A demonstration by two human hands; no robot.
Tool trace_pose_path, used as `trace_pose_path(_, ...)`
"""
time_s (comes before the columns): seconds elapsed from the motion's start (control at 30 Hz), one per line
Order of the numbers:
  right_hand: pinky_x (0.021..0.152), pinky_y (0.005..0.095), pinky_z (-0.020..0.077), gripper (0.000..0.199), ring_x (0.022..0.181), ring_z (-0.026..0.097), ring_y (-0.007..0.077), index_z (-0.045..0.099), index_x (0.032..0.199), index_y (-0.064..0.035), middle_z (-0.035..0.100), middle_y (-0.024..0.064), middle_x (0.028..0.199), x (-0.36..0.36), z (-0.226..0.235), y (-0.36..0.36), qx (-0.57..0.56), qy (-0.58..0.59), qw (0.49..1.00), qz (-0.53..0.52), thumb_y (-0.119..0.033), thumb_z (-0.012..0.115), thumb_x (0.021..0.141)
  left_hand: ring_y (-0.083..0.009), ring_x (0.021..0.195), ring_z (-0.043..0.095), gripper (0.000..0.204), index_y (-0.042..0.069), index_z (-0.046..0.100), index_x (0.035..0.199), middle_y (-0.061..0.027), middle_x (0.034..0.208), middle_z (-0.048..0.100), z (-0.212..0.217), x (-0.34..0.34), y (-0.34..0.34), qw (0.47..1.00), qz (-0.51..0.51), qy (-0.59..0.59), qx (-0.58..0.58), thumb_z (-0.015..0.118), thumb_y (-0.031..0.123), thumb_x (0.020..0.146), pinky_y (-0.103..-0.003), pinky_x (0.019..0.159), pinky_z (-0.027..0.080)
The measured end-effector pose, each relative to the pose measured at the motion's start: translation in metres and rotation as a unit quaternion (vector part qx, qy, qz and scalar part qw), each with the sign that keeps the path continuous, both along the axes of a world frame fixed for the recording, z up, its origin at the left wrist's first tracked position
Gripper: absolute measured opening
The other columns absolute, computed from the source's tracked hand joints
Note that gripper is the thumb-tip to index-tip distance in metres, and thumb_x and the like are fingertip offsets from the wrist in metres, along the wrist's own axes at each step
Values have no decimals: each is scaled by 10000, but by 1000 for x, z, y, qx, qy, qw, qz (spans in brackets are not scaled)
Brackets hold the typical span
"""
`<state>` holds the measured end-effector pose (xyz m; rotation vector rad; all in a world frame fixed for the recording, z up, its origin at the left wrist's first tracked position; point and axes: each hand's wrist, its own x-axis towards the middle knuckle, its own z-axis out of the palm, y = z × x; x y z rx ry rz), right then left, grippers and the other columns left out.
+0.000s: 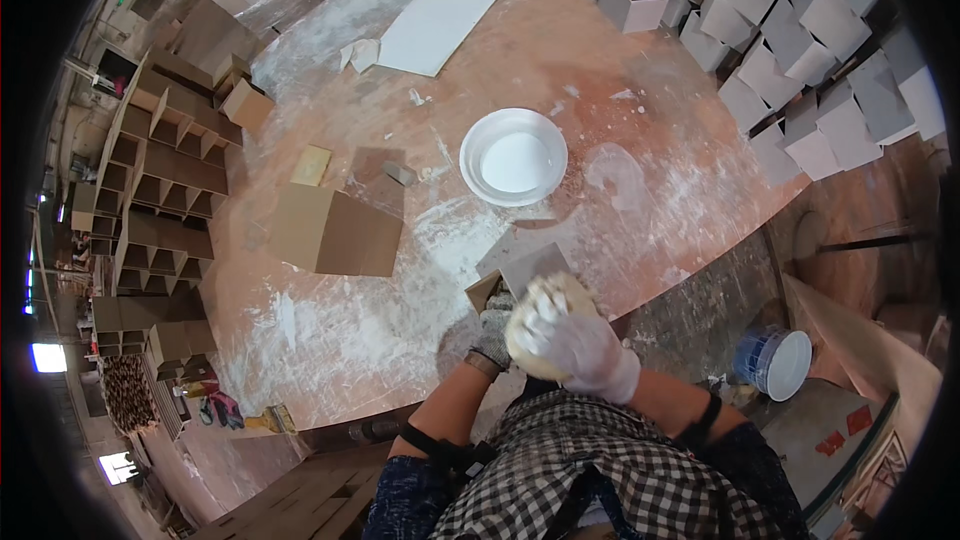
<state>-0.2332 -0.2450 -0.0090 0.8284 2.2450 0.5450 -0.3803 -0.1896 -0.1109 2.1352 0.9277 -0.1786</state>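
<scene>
Near the table's front edge, my left hand [491, 334], in a grey knit glove, is closed on a small cardboard box [538, 266]. One side of the box is grey-coated, and a brown part shows by my fingers. My right hand [598, 358], in a whitish glove, grips a pale yellow sponge [553, 302] smeared with white paste. The sponge overlaps the box's near side; whether it touches cannot be told. Beyond them stands a round white basin [470, 162] with white material in it.
A brown cardboard box [345, 230] stands on the white-smeared table [330, 340], left of the basin. Behind lies a white sheet [448, 20]. Grey-coated boxes [765, 70] are stacked at far right, brown boxes [178, 175] at left. A blue-and-white bucket [775, 363] stands right of the table.
</scene>
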Motion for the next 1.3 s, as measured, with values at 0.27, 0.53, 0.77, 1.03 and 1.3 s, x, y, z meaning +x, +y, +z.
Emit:
trace_pose_path(0.27,915,438,421,367,1079,488,353,501,1123,-20,531,177,1069,11,-4,-42,120,188,899,-377,-130,473,774,-240,1255,375,488,74,381,1329,-115,1340,418,40,12,8,993,-41,82,75,445,322,913,-331,1050,283)
trace_pose_path(0.53,920,349,430,498,1092,515,305,516,1189,-67,498,107,1247,53,-42,34,78,739,632,-218,-109,572,696,-232,1242,386,468,66,390,1321,-114,1334,421,-3,4,6,998,-5,-2,65,441,311,925,-324,1048,288)
trace_pose_path(0.77,913,351,409,376,974,534,275,516,1100,-80,526,109,1074,33,-17,-45,96,569,765,-286,-133,535,729,-240,1241,386,479,67,394,1319,-118,1336,419,4,5,7,998,-1,32,58,442,326,919,-328,1046,288)
trace_pose_path(1.03,934,306,414,339,1070,527,259,540,1117,-13,560,150,1122,34,-19,-63,-64,222,907,-352,-65,499,785,-249,1240,386,492,68,397,1318,-123,1339,416,2,0,9,998,6,34,52,443,343,913,-333,1045,287)
trace_pose_path(1.3,888,337,420,538,1138,501,211,471,1270,-87,513,101,1238,52,-16,-2,70,782,545,-295,-63,546,738,-258,1239,387,504,69,401,1317,-128,1342,414,0,-9,11,998,19,42,45,444,359,906,-339,1043,287)
